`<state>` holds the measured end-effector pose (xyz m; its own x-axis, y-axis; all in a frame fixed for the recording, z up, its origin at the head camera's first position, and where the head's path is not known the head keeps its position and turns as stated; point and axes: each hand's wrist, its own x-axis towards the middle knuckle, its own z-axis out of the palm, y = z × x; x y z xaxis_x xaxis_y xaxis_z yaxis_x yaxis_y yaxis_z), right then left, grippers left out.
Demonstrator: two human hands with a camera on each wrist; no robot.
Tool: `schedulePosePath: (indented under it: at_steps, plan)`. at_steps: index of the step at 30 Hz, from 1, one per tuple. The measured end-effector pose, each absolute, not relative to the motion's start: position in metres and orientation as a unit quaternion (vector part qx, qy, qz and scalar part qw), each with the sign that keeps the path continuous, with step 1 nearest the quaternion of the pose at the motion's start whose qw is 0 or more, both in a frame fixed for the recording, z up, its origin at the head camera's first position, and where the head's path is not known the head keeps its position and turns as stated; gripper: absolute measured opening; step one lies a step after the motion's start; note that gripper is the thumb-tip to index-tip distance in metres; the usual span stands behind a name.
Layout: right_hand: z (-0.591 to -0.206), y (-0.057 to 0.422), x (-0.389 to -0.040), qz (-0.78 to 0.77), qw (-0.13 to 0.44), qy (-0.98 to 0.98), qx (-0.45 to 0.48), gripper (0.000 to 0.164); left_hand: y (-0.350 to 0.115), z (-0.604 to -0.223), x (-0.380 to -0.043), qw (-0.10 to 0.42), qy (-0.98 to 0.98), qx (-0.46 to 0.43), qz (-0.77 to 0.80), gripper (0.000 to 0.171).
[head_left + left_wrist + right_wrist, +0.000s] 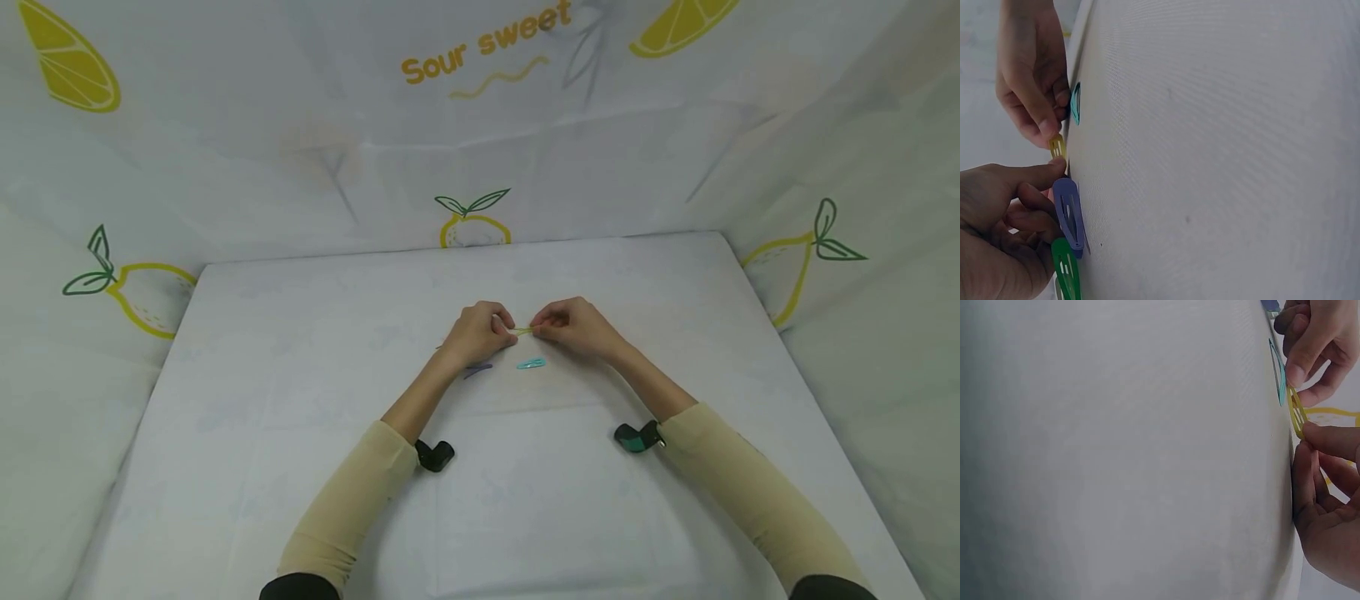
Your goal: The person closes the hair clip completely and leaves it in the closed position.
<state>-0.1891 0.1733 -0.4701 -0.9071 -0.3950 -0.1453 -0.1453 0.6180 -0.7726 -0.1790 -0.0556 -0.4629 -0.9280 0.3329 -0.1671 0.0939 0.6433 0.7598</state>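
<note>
The left hand [480,333] and right hand [579,328] pinch the 2 ends of a yellow clip [1298,419] just beyond a turquoise clip [531,363] on the table [540,492]; contact below is unclear. The left hand partly hides a purple clip [1067,192] from the head view; the left wrist view crops a green clip [1066,269].

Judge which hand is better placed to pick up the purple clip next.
Left, probably: the left hand is close beside the purple clip; the right hand is farther off. Both pinch the yellow clip.
</note>
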Motion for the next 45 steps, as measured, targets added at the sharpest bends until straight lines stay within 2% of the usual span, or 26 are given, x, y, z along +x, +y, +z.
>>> schedulePosePath:
  at_steps: [9,25,45]
  plan:
    - [-0.472,0.175,-0.184,-0.419,0.142,0.884,-0.152,0.015,-0.058,-0.466,-0.177,0.151,0.889,0.136,0.411,0.021]
    - [-0.468,0.175,-0.179,-0.441,0.121,0.875,-0.159,0.013,-0.061,-0.46,-0.173,0.128,0.888,0.147,0.417,0.014]
    - [-0.458,0.169,-0.169,-0.499,0.117,0.838,-0.186,0.022,-0.069,-0.439,-0.165,0.103,0.863,0.163,0.467,0.012]
